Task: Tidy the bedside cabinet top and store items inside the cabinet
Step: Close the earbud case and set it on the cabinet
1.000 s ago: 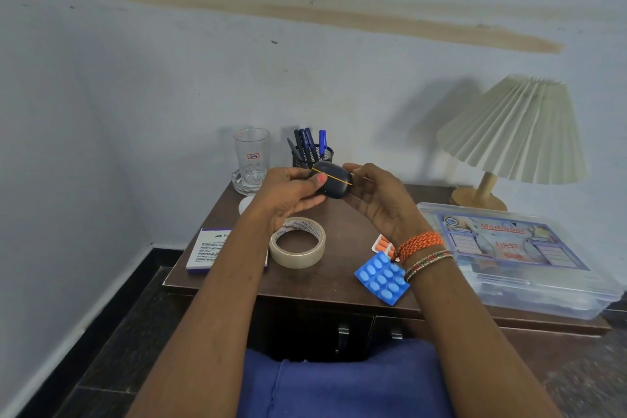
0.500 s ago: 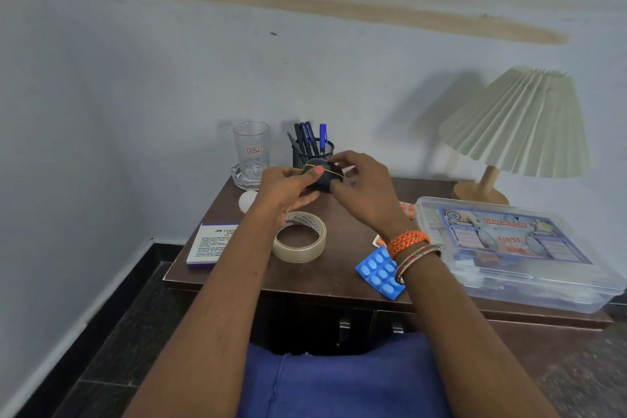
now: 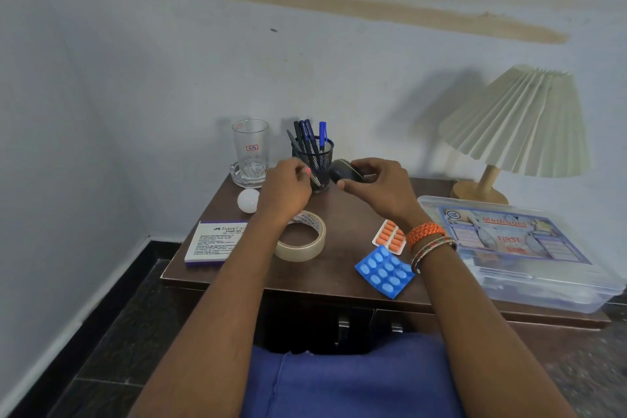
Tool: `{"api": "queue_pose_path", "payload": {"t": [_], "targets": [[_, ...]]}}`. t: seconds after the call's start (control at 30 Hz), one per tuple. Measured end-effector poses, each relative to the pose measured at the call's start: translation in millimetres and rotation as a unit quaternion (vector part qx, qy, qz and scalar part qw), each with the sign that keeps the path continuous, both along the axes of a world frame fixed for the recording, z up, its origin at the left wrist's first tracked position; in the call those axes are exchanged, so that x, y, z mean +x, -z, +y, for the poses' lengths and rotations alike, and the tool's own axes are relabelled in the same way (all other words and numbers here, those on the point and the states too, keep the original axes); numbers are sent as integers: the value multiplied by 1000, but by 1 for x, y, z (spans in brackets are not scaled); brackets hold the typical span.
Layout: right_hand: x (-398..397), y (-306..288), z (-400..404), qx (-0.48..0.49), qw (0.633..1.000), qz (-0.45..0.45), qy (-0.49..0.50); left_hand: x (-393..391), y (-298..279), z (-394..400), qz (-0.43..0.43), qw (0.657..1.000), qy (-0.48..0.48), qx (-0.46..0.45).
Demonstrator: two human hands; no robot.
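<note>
Head view shows that the small dark case (image 3: pixel 344 171), gripped between both hands a second ago, now rests in the right hand (image 3: pixel 380 188) alone, whose fingers and thumb curl round it just right of the mesh pen holder (image 3: pixel 314 164) and above the back of the cabinet top (image 3: pixel 342 224). The left hand (image 3: pixel 288 190) has let go and moved left; its fingers are loosely curled in front of the holder and pinch nothing that I can make out. I judge that the two-handed fiddling with the case is over and that it is ready either to be set down or carried to the cabinet; both doors below the top, with their two metal handles (image 3: pixel 343 324), look closed, so storing has not begun for what lies here. By count, the top carries one drinking glass (image 3: pixel 250 149) standing in a glass dish, one white ball (image 3: pixel 248 201), one stamp pad box (image 3: pixel 217 243), one roll of tape (image 3: pixel 302 241) partly under the left wrist, one orange blister strip (image 3: pixel 390 237), one blue blister pack (image 3: pixel 383 272), one clear first aid box (image 3: pixel 522 254) and one pleated lamp (image 3: pixel 519 125). The holder keeps about five pens (image 3: pixel 307 137), one of them bright blue.
</note>
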State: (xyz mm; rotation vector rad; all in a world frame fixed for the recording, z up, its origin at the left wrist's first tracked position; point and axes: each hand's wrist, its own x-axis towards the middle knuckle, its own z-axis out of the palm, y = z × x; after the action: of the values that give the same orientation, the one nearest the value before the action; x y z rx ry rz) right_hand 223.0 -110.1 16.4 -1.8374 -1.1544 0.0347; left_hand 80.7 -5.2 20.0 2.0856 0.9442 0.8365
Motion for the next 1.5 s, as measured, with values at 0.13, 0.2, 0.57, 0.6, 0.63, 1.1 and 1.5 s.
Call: {"api": "queue_pose_path", "payload": {"t": [0.13,0.2,0.57,0.6,0.63,1.1,1.5], "targets": [[14,-2,14,11,999,19,31,2,4,-1,45,992,68,96],[22,0,24,14,998,31,49,3,6,-2,69,987,96,113],[57,23,52,-200,973,-84,79,7,17,17,181,965,138,132],[56,24,54,-212,970,-93,73,6,19,21,184,965,136,130],[56,24,55,-220,968,-98,68,5,20,24,186,965,135,129],[56,43,70,-293,947,-114,65,3,19,28,207,958,142,142],[43,9,61,-155,977,-105,106,9,15,20,162,965,155,139]]}}
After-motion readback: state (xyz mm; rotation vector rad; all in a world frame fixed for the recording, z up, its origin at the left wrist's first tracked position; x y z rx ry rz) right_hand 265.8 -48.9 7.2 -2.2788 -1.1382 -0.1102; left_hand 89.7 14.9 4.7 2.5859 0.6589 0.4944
